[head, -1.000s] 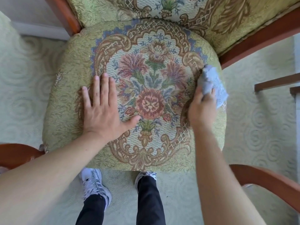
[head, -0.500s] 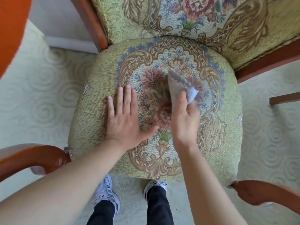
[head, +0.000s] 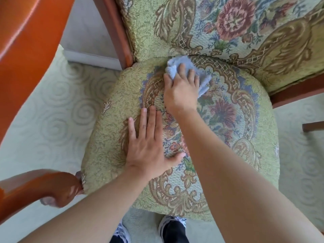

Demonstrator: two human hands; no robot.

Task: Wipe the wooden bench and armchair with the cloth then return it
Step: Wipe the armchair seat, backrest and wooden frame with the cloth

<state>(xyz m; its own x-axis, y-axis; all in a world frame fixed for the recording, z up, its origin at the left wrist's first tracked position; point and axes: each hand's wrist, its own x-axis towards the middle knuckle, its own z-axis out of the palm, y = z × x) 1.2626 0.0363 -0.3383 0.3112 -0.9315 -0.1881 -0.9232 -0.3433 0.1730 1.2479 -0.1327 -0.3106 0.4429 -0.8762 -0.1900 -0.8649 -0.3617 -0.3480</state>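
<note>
The right hand (head: pixel 180 90) presses the blue cloth (head: pixel 185 67) under its fingers (head: pixel 182 70) at the armchair (head: pixel 228 120) seat's back edge; the left hand (head: pixel 147 146) lies flat, fingers spread.

Illumination is bright, even and diffuse, consistent with daylight; its source is outside the picture. Shadows are soft and short: a faint one lies under the left hand (head: pixel 149 146) on the seat cushion (head: pixel 245 137), another under the right forearm (head: pixel 228 172). The polished wooden armrest (head: pixel 26 50) at upper left carries broad pale glare and is strongly blurred and out of focus. The lower armrest end (head: pixel 57 188) shows smaller highlights. Wide-angle distortion bends lines toward the edges. Central tapestry detail is reasonably sharp; the carpet (head: pixel 52 111) looks soft.
</note>
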